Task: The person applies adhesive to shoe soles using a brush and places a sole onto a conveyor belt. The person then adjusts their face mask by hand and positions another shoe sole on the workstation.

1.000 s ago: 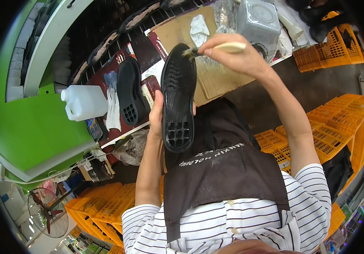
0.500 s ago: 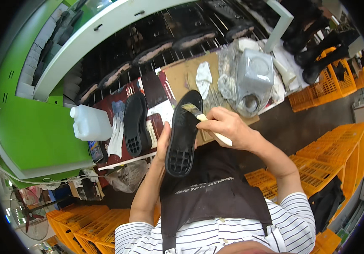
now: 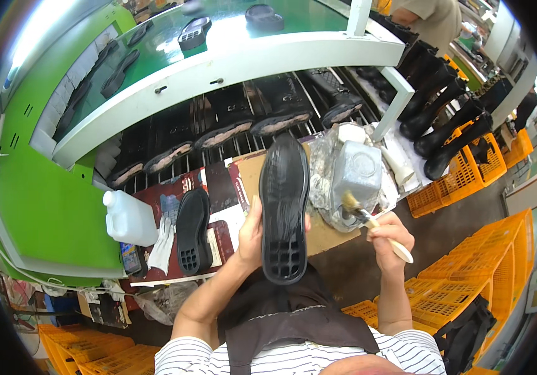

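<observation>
My left hand [image 3: 252, 236] grips a black shoe sole [image 3: 285, 200] by its edges and holds it upright before me. Wet-looking streaks cover the upper part of its face, and a grid of square hollows lies at the lower end. Off to the right, my right hand [image 3: 391, 240] holds a paintbrush [image 3: 370, 221] by its cream handle. The bristles are over the mouth of a translucent plastic jug [image 3: 357, 167] lying on its side; whether they touch it I cannot tell. A second black sole [image 3: 193, 228] rests on the bench to the left.
Left of the second sole are a white glove [image 3: 163, 245] and a white jug [image 3: 130, 217]. Behind the bench, black boots [image 3: 223, 122] lie on a roller rack beneath a pale metal frame [image 3: 231, 57]. Orange crates [image 3: 453, 169] stand at right. Another person [image 3: 428, 19] is at the far right.
The brush has left the sole's face and moved right to the translucent jug. The sole is now held more upright. My view has tilted up, showing the green conveyor with soles.
</observation>
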Available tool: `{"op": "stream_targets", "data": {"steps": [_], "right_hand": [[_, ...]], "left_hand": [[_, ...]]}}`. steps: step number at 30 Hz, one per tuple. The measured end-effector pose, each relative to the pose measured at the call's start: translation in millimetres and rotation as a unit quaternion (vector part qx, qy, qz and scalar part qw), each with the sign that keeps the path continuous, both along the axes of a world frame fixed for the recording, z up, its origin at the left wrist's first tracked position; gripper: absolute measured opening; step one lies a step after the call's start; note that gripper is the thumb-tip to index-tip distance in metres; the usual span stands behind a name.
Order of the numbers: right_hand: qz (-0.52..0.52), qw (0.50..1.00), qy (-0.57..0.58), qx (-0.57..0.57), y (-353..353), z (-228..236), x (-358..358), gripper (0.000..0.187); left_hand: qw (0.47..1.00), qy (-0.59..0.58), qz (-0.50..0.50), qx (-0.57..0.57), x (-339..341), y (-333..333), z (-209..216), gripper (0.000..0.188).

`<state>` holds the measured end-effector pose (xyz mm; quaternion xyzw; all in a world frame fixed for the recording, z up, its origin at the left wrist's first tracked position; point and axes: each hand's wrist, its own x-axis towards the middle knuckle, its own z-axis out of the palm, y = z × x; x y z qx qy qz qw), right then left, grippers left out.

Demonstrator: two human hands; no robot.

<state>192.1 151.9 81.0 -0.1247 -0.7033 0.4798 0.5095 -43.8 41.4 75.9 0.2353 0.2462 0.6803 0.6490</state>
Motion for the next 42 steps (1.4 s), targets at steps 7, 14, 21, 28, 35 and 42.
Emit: {"op": "stream_targets", "data": {"steps": [7,14,21,28,35,42], "right_hand": [[-0.055,0.995,0.034,-0.081,-9.1,-8.3,29.5,0.015],[-0.116,0.988,-0.018,-0.096,-8.5,-16.1,39.8,0.013],[-0.15,0.98,-0.075,-0.111,-0.8,-5.5,35.6,0.014],[-0.14,0.974,-0.156,-0.088,6.2,-8.1,40.2,0.014],[-0.166,0.967,-0.131,-0.142,16.0,-16.5,46.9,0.014],[-0.148,0.974,-0.116,-0.124,16.6,-19.4,29.9,0.014]], "left_hand": [[0.974,0.052,0.171,0.138,-67.1,214.1,153.8,0.062],[0.832,0.454,0.316,-0.046,-136.4,313.5,155.3,0.072],[0.556,0.759,0.338,0.0,-110.3,339.7,153.1,0.086],[0.531,0.774,0.273,-0.211,-127.3,412.3,139.8,0.125],[0.498,0.814,0.234,-0.186,-128.5,448.7,144.8,0.1],[0.531,0.831,0.156,-0.055,-129.3,441.1,143.2,0.087]]}}
